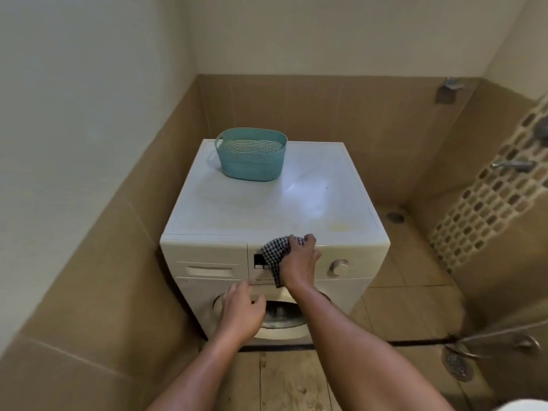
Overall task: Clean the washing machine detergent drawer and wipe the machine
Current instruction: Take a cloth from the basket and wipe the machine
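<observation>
A white front-loading washing machine (296,197) stands in a tiled corner. Its detergent drawer (207,268) at the upper left of the front is closed. My right hand (299,262) presses a black-and-white checked cloth (274,256) against the control panel, partly covering the dark display. A round dial (339,266) sits to the right of that hand. My left hand (241,312) hovers in front of the round door (284,318), fingers spread, holding nothing.
A teal perforated basket (251,154) stands on the machine's top at the back left. Tiled walls close in on the left and behind. Taps (513,166) and a floor drain (456,366) are to the right. Wooden boards (293,381) lie underfoot.
</observation>
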`<move>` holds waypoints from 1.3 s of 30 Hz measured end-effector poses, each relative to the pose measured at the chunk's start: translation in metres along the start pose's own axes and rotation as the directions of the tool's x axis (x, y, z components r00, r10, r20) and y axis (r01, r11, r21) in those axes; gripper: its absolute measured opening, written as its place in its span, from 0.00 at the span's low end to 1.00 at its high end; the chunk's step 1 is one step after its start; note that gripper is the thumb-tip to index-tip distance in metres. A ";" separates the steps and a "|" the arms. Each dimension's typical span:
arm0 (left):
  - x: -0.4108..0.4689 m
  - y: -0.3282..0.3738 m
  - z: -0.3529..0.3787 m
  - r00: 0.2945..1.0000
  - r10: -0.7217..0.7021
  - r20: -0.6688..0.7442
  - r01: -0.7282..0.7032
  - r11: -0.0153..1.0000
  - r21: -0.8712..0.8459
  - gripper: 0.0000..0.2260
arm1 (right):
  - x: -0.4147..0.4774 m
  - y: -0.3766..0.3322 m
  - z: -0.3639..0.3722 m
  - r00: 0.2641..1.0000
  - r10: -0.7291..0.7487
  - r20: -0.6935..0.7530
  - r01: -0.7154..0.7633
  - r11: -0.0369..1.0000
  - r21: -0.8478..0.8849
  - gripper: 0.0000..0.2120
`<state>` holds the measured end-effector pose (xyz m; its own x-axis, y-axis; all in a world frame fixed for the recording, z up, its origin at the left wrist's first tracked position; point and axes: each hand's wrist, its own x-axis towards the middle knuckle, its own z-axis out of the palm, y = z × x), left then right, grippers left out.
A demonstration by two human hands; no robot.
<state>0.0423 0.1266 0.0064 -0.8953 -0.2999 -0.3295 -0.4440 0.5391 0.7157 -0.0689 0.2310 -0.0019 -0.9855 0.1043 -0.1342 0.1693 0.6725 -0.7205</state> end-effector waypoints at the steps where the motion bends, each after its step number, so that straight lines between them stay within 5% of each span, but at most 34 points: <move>1: 0.000 -0.005 -0.003 0.999 -0.038 0.007 0.038 0.999 -0.003 0.24 | -0.003 -0.001 0.001 1.000 -0.008 0.016 0.007 0.998 0.060 0.25; 7: -0.010 0.008 -0.034 0.987 -0.158 0.035 0.160 0.926 -0.341 0.37 | -0.019 -0.029 -0.018 0.935 -0.168 0.314 0.064 0.946 0.317 0.24; 11: -0.008 0.023 -0.060 0.956 -0.194 0.220 0.294 0.639 -0.711 0.45 | -0.022 -0.061 -0.054 0.843 -0.279 0.459 -0.035 0.824 0.566 0.23; 14: 0.000 0.042 -0.080 0.955 -0.093 0.282 0.293 0.449 -0.844 0.29 | -0.015 -0.080 -0.079 0.817 -0.297 0.494 -0.082 0.788 0.610 0.33; 17: 0.013 0.068 -0.100 0.976 -0.059 0.209 0.215 0.384 -0.898 0.21 | -0.001 -0.093 -0.096 0.830 -0.159 0.534 -0.304 0.674 0.673 0.40; 19: 0.025 0.086 -0.116 0.982 -0.060 0.178 0.187 0.412 -0.892 0.16 | 0.007 -0.100 -0.110 0.786 -0.088 0.612 -0.454 0.591 0.667 0.36; 23: 0.065 0.110 -0.143 0.988 -0.052 0.148 0.155 0.476 -0.866 0.13 | 0.023 -0.108 -0.121 0.683 -0.062 0.728 -0.428 0.773 0.468 0.24; 28: 0.133 0.131 -0.159 0.979 0.052 0.195 0.109 0.678 -0.727 0.13 | 0.071 -0.138 -0.111 0.751 -0.090 0.654 -0.468 0.625 0.625 0.18; 32: 0.203 0.141 -0.180 0.920 0.121 0.372 0.147 0.774 -0.616 0.16 | 0.134 -0.169 -0.101 0.846 0.083 0.527 -0.334 0.852 0.402 0.19; 34: 0.240 0.150 -0.194 0.894 0.145 0.423 0.135 0.815 -0.564 0.17 | 0.169 -0.189 -0.097 0.903 0.129 0.410 -0.293 0.883 0.366 0.18; 39: 0.326 0.186 -0.216 0.963 0.131 0.235 0.011 0.854 -0.520 0.14 | 0.243 -0.237 -0.085 0.952 0.123 0.281 -0.233 0.885 0.403 0.12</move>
<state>-0.3240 -0.0408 0.1656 -0.9289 -0.0330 -0.3688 -0.3700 0.0477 0.9278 -0.3492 0.1596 0.1938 -0.9130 -0.0241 -0.4071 0.3855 0.2753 -0.8807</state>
